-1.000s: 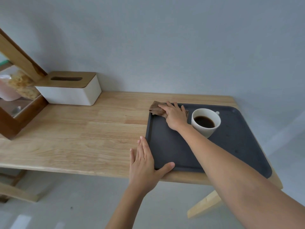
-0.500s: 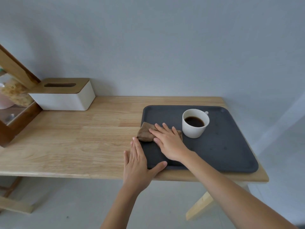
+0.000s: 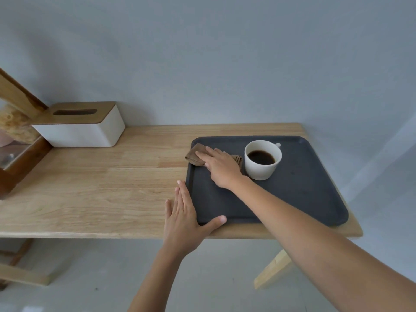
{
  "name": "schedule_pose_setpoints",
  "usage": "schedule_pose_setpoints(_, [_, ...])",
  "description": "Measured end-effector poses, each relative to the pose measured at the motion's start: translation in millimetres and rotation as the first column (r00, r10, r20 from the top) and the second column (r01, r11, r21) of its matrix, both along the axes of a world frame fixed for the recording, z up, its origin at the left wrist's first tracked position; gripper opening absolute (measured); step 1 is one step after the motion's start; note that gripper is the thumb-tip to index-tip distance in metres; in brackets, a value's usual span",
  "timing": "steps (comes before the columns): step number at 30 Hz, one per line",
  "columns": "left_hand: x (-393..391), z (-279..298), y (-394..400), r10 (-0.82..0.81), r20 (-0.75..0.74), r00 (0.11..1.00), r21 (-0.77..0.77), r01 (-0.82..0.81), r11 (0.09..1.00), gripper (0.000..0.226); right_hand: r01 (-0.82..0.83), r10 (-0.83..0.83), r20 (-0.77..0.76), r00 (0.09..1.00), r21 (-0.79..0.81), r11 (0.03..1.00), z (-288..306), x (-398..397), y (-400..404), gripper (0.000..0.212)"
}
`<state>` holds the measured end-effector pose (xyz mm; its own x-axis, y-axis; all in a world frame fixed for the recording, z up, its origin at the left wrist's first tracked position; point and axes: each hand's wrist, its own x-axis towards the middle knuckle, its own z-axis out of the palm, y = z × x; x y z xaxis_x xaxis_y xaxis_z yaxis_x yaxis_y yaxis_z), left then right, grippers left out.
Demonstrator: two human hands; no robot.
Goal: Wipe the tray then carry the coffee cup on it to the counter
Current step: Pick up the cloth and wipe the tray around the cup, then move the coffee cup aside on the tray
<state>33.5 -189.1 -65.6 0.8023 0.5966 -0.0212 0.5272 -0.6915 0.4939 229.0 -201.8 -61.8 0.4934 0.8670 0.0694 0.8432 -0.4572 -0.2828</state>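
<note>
Head view: my right hand [image 3: 221, 168] presses flat and open on the brown cloth [image 3: 195, 156] at the far-left corner of the tray [image 3: 304, 188], grasping nothing. My left hand [image 3: 183, 218] lies open, bracing the tray's near-left corner on the table [image 3: 101, 181]. The coffee cup [image 3: 262, 159] stands on the tray beside my wrist, nearly full of black coffee; I judge a wide stroke could knock it and spill.

Soft even daylight, wide-angle edge distortion
</note>
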Motion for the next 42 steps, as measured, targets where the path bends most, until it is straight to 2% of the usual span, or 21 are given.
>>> schedule_pose_setpoints(6, [0.5,-4.4,0.8,0.010,0.053,0.999,0.024,-0.012,1.000,0.131,-0.095,0.100,-0.075,0.992,0.073,0.993,-0.2,-44.1,-60.4,0.049])
schedule_pose_setpoints(14, [0.2,-5.4,0.9,-0.004,0.069,0.998,0.034,0.002,0.999,0.129,-0.214,0.222,-0.145,0.964,0.070,0.974,3.8,-29.3,-138.4,0.046])
schedule_pose_setpoints(25, [-0.2,-1.8,0.7,-0.011,0.036,0.999,0.012,0.011,1.000,0.127,-0.151,0.152,-0.165,0.974,0.020,0.988,8.1,31.2,-236.2,0.049])
schedule_pose_setpoints(30, [0.0,5.1,-1.4,-0.019,0.005,1.000,-0.019,0.020,1.000,0.127,-0.151,0.148,-0.178,0.973,-0.003,0.989,13.2,40.5,-249.8,0.049])
schedule_pose_setpoints(32, [0.9,7.1,-0.3,-0.021,-0.038,0.999,-0.040,0.019,0.999,0.128,-0.148,0.143,-0.242,0.960,-0.001,0.989,18.5,40.9,-248.3,0.049])
schedule_pose_setpoints(35, [6.2,13.7,3.2,-0.040,-0.155,0.987,-0.075,0.029,0.997,0.129,-0.085,0.065,-0.399,0.915,-0.032,0.996,36.1,44.2,-245.7,0.059])
schedule_pose_setpoints(37, [16.2,22.1,2.2,-0.065,-0.172,0.983,-0.015,0.064,0.998,0.127,0.023,-0.016,-0.394,0.919,0.013,1.000,46.7,48.2,-240.1,0.065])
schedule_pose_setpoints(40, [44.9,39.3,-10.4,-0.080,0.009,0.997,0.060,0.079,0.995,0.113,0.183,-0.129,-0.363,0.923,0.118,0.976,50.5,54.0,-223.3,0.061])
schedule_pose_setpoints(42, [70.3,46.1,-22.6,-0.059,0.152,0.987,-0.031,0.064,0.997,0.102,0.267,-0.177,-0.430,0.885,0.158,0.951,48.7,54.1,-209.9,0.057])
